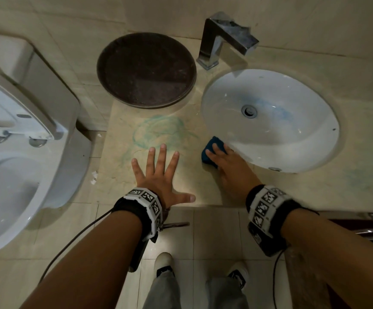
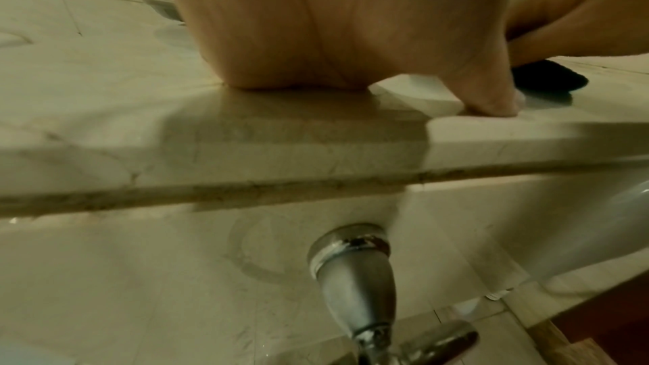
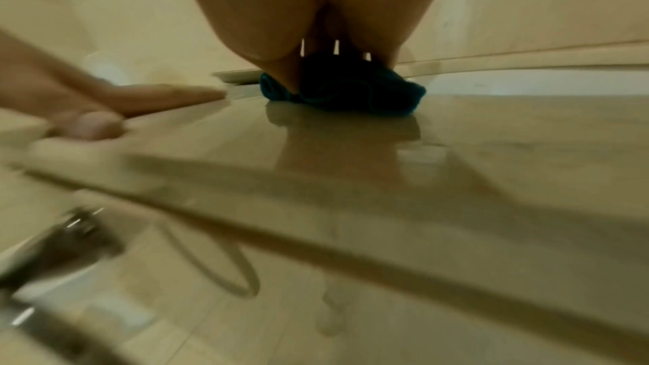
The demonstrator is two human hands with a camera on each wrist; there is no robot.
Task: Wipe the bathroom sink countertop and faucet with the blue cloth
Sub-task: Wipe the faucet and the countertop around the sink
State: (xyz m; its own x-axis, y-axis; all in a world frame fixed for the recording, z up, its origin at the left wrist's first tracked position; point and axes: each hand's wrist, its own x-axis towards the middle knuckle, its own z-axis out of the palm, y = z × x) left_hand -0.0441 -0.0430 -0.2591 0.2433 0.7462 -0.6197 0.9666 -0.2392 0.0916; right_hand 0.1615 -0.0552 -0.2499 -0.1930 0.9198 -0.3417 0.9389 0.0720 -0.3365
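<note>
Fingers (image 1: 163, 152) of the left hand (image 1: 158, 177) lie spread and flat on the beige countertop (image 1: 123, 170), near its front edge. Head view: the right hand (image 1: 230, 168) presses the folded blue cloth (image 1: 209, 152) onto the countertop, touching the rim of the white sink (image 1: 292, 152); chrome faucet (image 1: 223, 39) and dark round tray (image 1: 146, 70) stand behind. Left wrist view: palm down at the edge, thumb tip (image 2: 498, 104) touching. Right wrist view: fingers bear on the cloth (image 3: 351, 90); their curl cannot be told.
</note>
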